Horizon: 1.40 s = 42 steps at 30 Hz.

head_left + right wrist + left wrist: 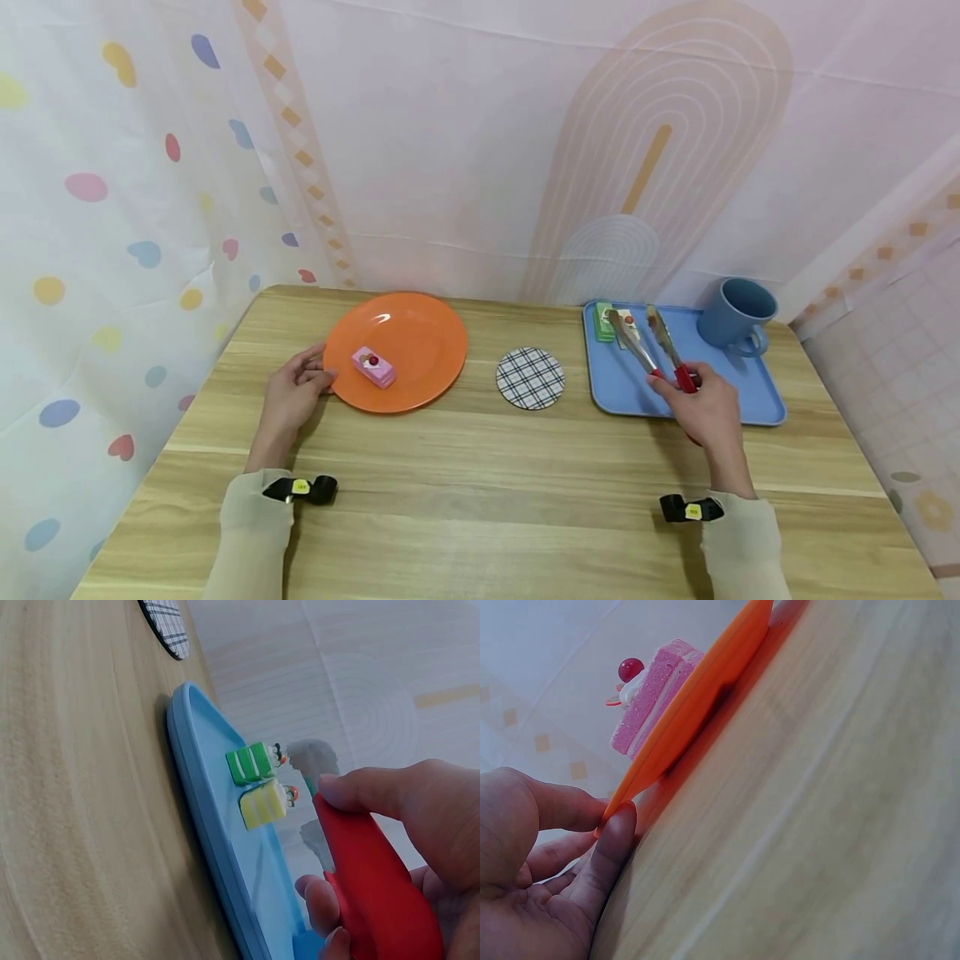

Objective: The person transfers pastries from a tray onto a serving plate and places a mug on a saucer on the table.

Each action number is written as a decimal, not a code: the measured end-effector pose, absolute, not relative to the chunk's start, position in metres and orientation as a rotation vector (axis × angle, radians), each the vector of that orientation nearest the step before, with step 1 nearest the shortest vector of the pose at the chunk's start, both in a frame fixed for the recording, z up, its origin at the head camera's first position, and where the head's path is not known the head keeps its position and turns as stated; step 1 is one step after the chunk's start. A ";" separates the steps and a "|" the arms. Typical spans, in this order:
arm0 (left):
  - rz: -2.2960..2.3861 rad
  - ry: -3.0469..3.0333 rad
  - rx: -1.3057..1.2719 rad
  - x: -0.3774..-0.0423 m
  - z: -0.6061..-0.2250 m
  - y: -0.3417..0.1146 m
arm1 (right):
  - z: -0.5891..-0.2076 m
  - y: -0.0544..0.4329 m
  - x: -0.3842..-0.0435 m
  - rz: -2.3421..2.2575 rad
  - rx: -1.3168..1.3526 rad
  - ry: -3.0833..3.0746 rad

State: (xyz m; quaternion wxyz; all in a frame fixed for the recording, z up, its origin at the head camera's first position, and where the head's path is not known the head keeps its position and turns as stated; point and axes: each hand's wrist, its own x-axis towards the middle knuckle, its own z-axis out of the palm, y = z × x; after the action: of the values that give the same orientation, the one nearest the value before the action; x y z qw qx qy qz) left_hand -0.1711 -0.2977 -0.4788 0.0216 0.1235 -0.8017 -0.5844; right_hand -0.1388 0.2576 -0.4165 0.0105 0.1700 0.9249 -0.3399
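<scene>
My left hand (294, 392) pinches the left rim of an orange plate (420, 350), as the left wrist view shows with thumb and finger on its edge (641, 776). On the plate lies a pink toy cake slice (372, 367) topped with a red cherry (631, 670). My right hand (705, 408) grips red-handled metal tongs (371, 870). Their spread tips are over a blue tray (622, 392). A green cake slice (251, 763) and a yellow cake slice (262, 804) sit side by side on that tray, close by the tips.
A blue mug (738, 312) stands at the tray's back right. Between plate and tray lies a round checked coaster (530, 378). The wooden table (465, 500) ends at the back against a patterned curtain (435, 167).
</scene>
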 end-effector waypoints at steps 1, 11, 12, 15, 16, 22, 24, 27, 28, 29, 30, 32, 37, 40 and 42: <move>-1.810 -2.485 0.382 -0.171 -0.479 -0.298 | -0.417 0.258 -0.139 -1.061 0.540 2.885; -1.821 -2.479 0.378 -0.171 -0.480 -0.298 | -0.420 0.260 -0.139 -1.032 0.586 2.893; -1.822 -2.477 0.377 -0.171 -0.480 -0.298 | -0.420 0.261 -0.139 -1.034 0.590 2.891; -1.825 -2.475 0.367 -0.171 -0.480 -0.298 | -0.420 0.261 -0.138 -1.030 0.591 2.897; -1.827 -2.474 0.365 -0.171 -0.480 -0.298 | -0.421 0.261 -0.139 -1.023 0.587 2.902; -1.820 -2.474 0.356 -0.171 -0.479 -0.298 | -0.422 0.259 -0.140 -0.971 0.574 2.932; -1.815 -2.475 0.357 -0.171 -0.480 -0.298 | -0.421 0.258 -0.139 -0.959 0.577 2.936; -1.809 -2.478 0.362 -0.171 -0.479 -0.298 | -0.422 0.257 -0.139 -0.945 0.579 2.943; -1.809 -2.479 0.364 -0.171 -0.479 -0.298 | -0.422 0.257 -0.139 -0.939 0.576 2.945; -1.809 -2.480 0.366 -0.171 -0.479 -0.298 | -0.423 0.256 -0.139 -0.932 0.572 2.948; -1.809 -2.481 0.369 -0.171 -0.479 -0.298 | -0.423 0.256 -0.140 -0.925 0.569 2.951; -1.812 -2.481 0.373 -0.171 -0.479 -0.298 | -0.425 0.256 -0.140 -0.910 0.559 2.956; -1.814 -2.480 0.372 -0.171 -0.479 -0.297 | -0.428 0.254 -0.141 -0.891 0.548 2.965; -1.816 -2.479 0.368 -0.171 -0.479 -0.297 | -0.430 0.254 -0.141 -0.888 0.544 2.970; -1.814 -2.481 0.368 -0.171 -0.479 -0.297 | -0.430 0.254 -0.141 -0.890 0.543 2.975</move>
State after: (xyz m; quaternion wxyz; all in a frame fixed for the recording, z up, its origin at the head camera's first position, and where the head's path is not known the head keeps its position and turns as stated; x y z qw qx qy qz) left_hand -0.1709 -0.2971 -0.4787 0.0231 0.1187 -0.8013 -0.5859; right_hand -0.1414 0.2543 -0.4304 -0.0051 0.1722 0.9437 -0.2823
